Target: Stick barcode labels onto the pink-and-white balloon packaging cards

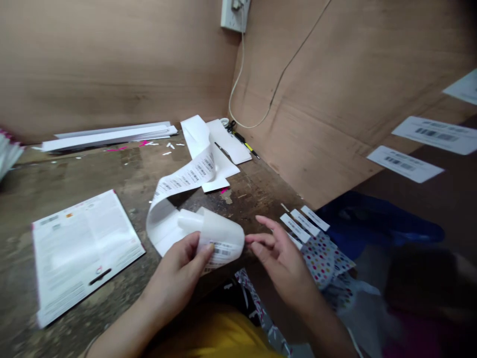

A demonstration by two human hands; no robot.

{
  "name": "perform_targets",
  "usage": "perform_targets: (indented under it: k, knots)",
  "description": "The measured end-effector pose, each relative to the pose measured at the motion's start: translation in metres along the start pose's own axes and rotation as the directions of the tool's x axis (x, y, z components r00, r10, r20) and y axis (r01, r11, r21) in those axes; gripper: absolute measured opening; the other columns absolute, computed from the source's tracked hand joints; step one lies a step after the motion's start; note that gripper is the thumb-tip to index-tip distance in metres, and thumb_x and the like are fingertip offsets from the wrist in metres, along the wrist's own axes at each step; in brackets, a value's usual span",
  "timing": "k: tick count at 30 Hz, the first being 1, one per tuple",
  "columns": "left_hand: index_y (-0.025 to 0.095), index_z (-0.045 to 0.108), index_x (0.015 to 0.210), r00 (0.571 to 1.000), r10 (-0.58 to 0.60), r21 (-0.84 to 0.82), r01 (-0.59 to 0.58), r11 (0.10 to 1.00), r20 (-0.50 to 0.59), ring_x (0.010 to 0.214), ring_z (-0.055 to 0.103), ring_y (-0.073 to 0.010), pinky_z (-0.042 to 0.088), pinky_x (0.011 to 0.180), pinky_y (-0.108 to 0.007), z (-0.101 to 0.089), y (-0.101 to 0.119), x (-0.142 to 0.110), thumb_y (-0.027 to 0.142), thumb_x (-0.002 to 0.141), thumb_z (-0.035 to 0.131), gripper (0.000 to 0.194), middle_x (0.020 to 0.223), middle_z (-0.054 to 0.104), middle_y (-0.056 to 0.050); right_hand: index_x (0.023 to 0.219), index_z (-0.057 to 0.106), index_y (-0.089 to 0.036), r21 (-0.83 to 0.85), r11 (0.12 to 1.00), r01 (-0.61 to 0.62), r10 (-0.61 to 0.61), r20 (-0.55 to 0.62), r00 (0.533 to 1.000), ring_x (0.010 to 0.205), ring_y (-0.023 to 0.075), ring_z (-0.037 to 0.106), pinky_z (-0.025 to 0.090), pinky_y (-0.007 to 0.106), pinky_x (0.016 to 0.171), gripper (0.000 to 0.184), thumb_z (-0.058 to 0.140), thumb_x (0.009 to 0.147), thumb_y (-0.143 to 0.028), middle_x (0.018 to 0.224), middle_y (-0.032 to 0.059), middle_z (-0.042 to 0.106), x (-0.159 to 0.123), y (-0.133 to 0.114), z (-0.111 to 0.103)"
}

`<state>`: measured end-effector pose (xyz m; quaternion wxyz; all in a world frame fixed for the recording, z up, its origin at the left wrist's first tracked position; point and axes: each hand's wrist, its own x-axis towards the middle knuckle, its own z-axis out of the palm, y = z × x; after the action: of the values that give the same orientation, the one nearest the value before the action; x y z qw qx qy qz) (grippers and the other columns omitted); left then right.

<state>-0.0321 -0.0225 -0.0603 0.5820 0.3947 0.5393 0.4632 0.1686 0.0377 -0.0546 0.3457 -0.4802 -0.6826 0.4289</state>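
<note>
A long white strip of barcode labels (223, 231) curls over the front of the worktable, with its near end bent into a loop. My left hand (179, 266) grips this loop, thumb on the printed face and fingers behind. At the loop's right edge, the thumb and index finger of my right hand (281, 256) pinch together, other fingers partly stretched out. Whether a single label is between those fingertips is too small to tell. Left of the strip, a flat white printed package (85, 253) with a hang slot lies on the table.
Single barcode labels (310, 222) stick out from the table's right edge above a dotted bag (324, 258). More labels (436, 135) hang at the right wall panel. White card strips (112, 136) lie at the back. A cable (243, 64) hangs from a socket (233, 17).
</note>
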Motion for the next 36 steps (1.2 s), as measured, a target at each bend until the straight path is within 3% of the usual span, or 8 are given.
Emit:
perform_targets:
  k: [3, 6, 9, 12, 16, 27, 33, 36]
  knots:
    - [0.015, 0.059, 0.111, 1.000, 0.015, -0.133, -0.011, 0.991, 0.027, 0.091, 0.062, -0.0216, 0.048, 0.082, -0.031, 0.000, 0.003, -0.001, 0.036, 0.082, 0.060, 0.036, 0.103, 0.069, -0.007, 0.124, 0.041, -0.027, 0.337, 0.938, -0.077, 0.067, 0.041, 0.997, 0.064, 0.0120, 0.058, 0.047, 0.022, 0.059, 0.043, 0.059, 0.085, -0.030, 0.075, -0.0036, 0.061, 0.006, -0.008, 0.038]
    - [0.014, 0.064, 0.103, 0.999, 0.009, -0.075, -0.005, 0.997, 0.052, 0.089, 0.062, -0.0206, 0.048, 0.081, -0.028, -0.007, 0.003, -0.007, 0.031, 0.078, 0.066, 0.031, 0.100, 0.070, -0.007, 0.108, 0.050, -0.025, 0.402, 0.915, -0.038, 0.052, -0.023, 0.998, 0.060, 0.0117, 0.056, 0.046, 0.022, 0.055, 0.027, 0.061, 0.084, -0.032, 0.070, -0.0041, 0.058, 0.016, -0.007, 0.051]
    - [0.014, 0.066, 0.099, 0.999, 0.020, -0.052, -0.021, 0.998, -0.027, 0.088, 0.062, -0.0211, 0.048, 0.082, -0.030, -0.013, 0.000, -0.010, 0.033, 0.080, 0.062, 0.027, 0.098, 0.070, -0.008, 0.097, 0.060, -0.021, 0.139, 0.984, 0.112, -0.104, -0.065, 0.992, 0.077, 0.0175, 0.060, 0.051, 0.031, 0.068, 0.016, 0.058, 0.085, -0.031, 0.086, 0.0033, 0.062, 0.024, -0.007, 0.043]
    - [0.013, 0.064, 0.098, 0.998, 0.019, -0.057, -0.023, 0.998, -0.068, 0.087, 0.061, -0.0218, 0.048, 0.081, -0.032, -0.014, -0.002, -0.009, 0.034, 0.080, 0.062, 0.028, 0.096, 0.070, -0.008, 0.105, 0.064, -0.023, -0.287, 0.866, 0.410, -0.457, -0.123, 0.881, 0.108, 0.0245, 0.052, 0.042, 0.043, 0.094, 0.022, 0.061, 0.083, -0.025, 0.116, 0.0084, 0.057, 0.026, -0.015, 0.032]
    - [0.011, 0.064, 0.089, 0.997, 0.029, 0.019, -0.028, 0.999, -0.070, 0.073, 0.056, -0.0169, 0.046, 0.068, -0.026, -0.012, 0.000, -0.007, 0.034, 0.078, 0.062, 0.025, 0.083, 0.067, -0.006, 0.111, 0.063, -0.021, -0.218, 0.759, 0.613, -0.571, 0.228, 0.789, 0.118, 0.0236, 0.046, 0.039, 0.040, 0.100, 0.030, 0.066, 0.081, -0.023, 0.117, 0.0071, 0.061, 0.027, -0.024, 0.033]
    - [0.013, 0.064, 0.078, 0.993, 0.106, 0.205, -0.092, 0.974, -0.057, 0.071, 0.055, -0.0163, 0.044, 0.065, -0.024, -0.011, 0.000, -0.010, 0.038, 0.085, 0.050, 0.029, 0.076, 0.064, -0.003, 0.080, 0.069, -0.021, -0.017, 0.965, 0.260, -0.254, 0.161, 0.954, 0.076, 0.0175, 0.063, 0.049, 0.027, 0.070, 0.011, 0.060, 0.084, -0.024, 0.079, 0.0029, 0.069, 0.015, -0.018, 0.060]
    - [0.015, 0.065, 0.089, 0.997, 0.071, 0.241, -0.066, 0.968, -0.013, 0.081, 0.059, -0.0205, 0.045, 0.074, -0.027, -0.012, -0.004, -0.008, 0.038, 0.088, 0.046, 0.030, 0.085, 0.068, -0.005, 0.084, 0.064, -0.018, 0.231, 0.973, 0.026, 0.010, -0.153, 0.988, 0.068, 0.0180, 0.061, 0.050, 0.030, 0.062, 0.020, 0.059, 0.084, -0.038, 0.076, 0.0037, 0.068, 0.031, -0.007, 0.048]
    - [0.018, 0.067, 0.097, 0.993, 0.098, 0.351, -0.069, 0.934, -0.067, 0.087, 0.061, -0.0212, 0.045, 0.078, -0.026, -0.015, -0.005, -0.008, 0.038, 0.088, 0.046, 0.030, 0.092, 0.070, -0.004, 0.088, 0.063, -0.018, 0.038, 0.980, 0.197, -0.136, -0.596, 0.791, 0.074, 0.0201, 0.063, 0.051, 0.036, 0.069, 0.017, 0.059, 0.085, -0.034, 0.084, 0.0058, 0.067, 0.039, 0.001, 0.006]
